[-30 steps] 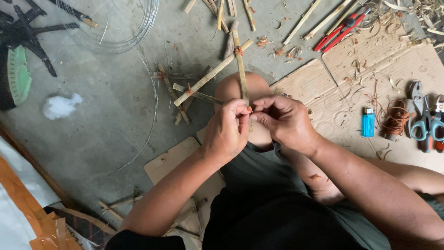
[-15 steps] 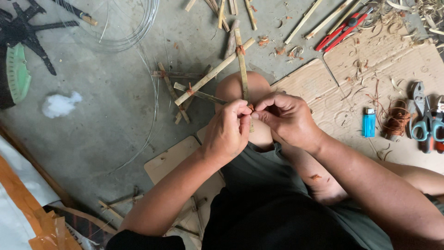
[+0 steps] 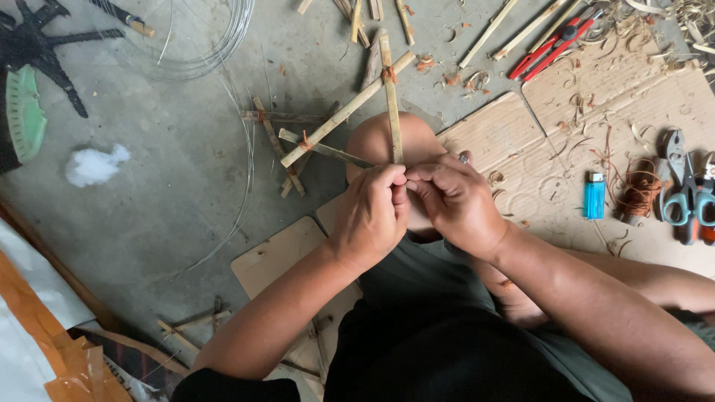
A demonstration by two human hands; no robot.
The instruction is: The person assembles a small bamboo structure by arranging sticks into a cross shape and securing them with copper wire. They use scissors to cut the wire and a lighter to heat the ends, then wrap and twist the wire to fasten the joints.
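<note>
While the left hand (image 3: 370,216) and right hand (image 3: 456,202) pinch shut on it, the bamboo frame (image 3: 389,104) (thin, pale sticks) crosses.

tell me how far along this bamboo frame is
Done: two joints on the bamboo frame are already bound with orange thread, one at the top crossing and one lower left. In hand: the left hand and right hand pinch the near end of the upright stick over the knee. Left: loose sticks and the thread spool lie unused.
</note>
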